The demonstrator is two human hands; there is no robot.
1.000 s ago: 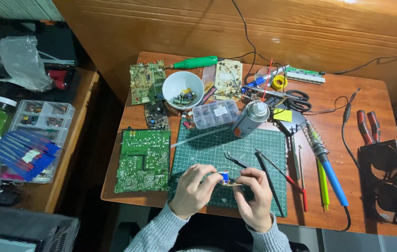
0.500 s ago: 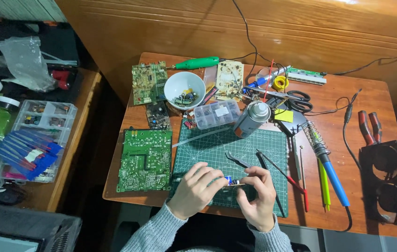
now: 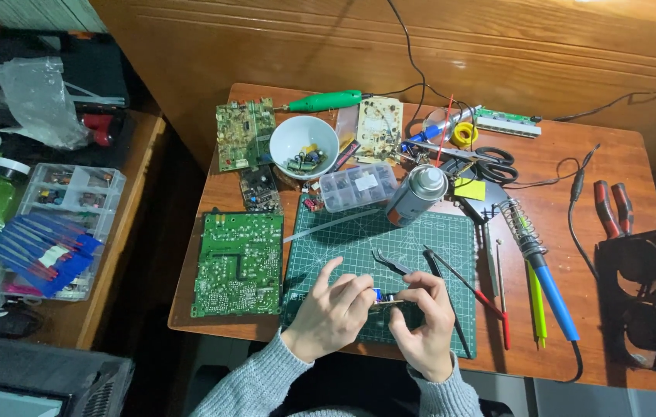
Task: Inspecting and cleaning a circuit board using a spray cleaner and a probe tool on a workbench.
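Observation:
Over the near edge of a green cutting mat, my left hand and my right hand pinch a small circuit board between their fingertips. A small blue component sits on that board under my left fingers. Most of the board is hidden by my fingers. Black tweezers lie on the mat just beyond my hands.
A large green circuit board lies left of the mat. Behind it stand a white bowl of parts, a clear parts box and a spray can. A blue soldering iron, probes and pliers lie to the right.
Both hands have stayed together over the mat's near edge; my fingers have shifted slightly around the small board. Nothing else has moved.

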